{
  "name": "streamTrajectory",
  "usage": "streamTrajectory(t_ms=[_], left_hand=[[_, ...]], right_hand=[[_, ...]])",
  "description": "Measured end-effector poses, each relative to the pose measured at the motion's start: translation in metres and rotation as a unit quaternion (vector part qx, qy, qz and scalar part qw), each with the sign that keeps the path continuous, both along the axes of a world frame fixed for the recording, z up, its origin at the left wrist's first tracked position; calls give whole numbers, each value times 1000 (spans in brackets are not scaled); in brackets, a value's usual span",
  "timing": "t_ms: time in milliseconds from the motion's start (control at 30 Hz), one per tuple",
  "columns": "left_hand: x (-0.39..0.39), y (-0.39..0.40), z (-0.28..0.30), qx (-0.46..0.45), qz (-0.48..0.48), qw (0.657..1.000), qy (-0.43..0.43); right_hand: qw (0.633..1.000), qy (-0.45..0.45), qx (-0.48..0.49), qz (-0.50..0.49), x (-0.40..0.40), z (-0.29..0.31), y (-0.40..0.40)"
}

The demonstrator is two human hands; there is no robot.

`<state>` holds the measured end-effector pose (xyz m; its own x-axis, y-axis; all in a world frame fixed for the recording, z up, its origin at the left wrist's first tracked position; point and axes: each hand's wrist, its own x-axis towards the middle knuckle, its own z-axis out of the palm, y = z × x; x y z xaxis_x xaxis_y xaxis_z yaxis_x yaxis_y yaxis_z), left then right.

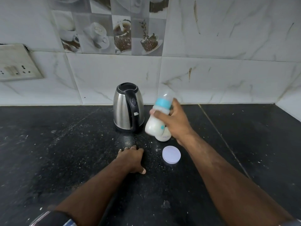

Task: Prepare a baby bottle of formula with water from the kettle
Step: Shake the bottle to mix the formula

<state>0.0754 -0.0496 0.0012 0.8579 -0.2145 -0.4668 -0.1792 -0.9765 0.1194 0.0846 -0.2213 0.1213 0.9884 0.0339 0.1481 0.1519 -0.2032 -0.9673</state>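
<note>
My right hand (174, 121) grips a baby bottle (155, 125) by its middle, above the counter. The bottle is tilted, blurred, filled with white milky liquid, and has a blue collar and clear cap on top. A steel kettle (127, 108) with a black handle and shut lid stands just left of the bottle, near the wall. Behind the bottle's base sits a white formula container (164, 136), mostly hidden. Its round white lid (171, 154) lies flat on the counter in front. My left hand (132, 158) rests palm down on the counter, holding nothing.
The black speckled counter (65, 152) carries scattered white powder around my left hand. A tiled wall rises behind the kettle, with a switch and socket plate (16, 66) at the far left. A side wall closes in at the far right.
</note>
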Motion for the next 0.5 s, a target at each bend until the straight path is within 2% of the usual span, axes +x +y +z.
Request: streamTrajectory(t_ms=[100,200,233,333,367,433,500], left_hand=[[1,-4,2,3,4,1000,6],[1,-6,4,1,13,1000,9],[1,-6,5,2,14,1000,10],[1,-7,7,3,16,1000,12],[1,-7,6,3,17,1000,9],[1,-7,5,2,17,1000,5],[1,-6,4,1,17,1000,4]], right_hand=[[995,25,-66,70,-7,-12,5],[999,-3,24,23,1,-3,2],[999,-2,28,29,1,-1,3],[991,16,-55,117,-5,-4,7],[993,8,-45,110,-3,-3,8],[999,-11,38,37,5,2,6],[999,-13,39,26,6,0,7]])
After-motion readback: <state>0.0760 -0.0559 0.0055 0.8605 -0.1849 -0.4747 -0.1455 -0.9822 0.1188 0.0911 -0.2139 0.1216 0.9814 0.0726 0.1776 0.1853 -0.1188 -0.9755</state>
